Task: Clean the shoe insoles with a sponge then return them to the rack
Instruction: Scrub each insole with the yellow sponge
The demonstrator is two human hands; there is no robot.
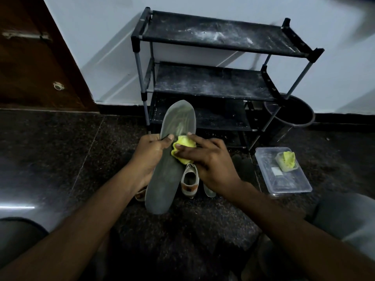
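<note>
One insole in left grip, sponge atop

Both arms uncovered as far as frame edge: left forearm, right forearm. Left hand and right hand bare, nails short. Grey fabric over left knee, dark in shadow. Same smooth grey cloth over right knee, faint sheen.
</note>
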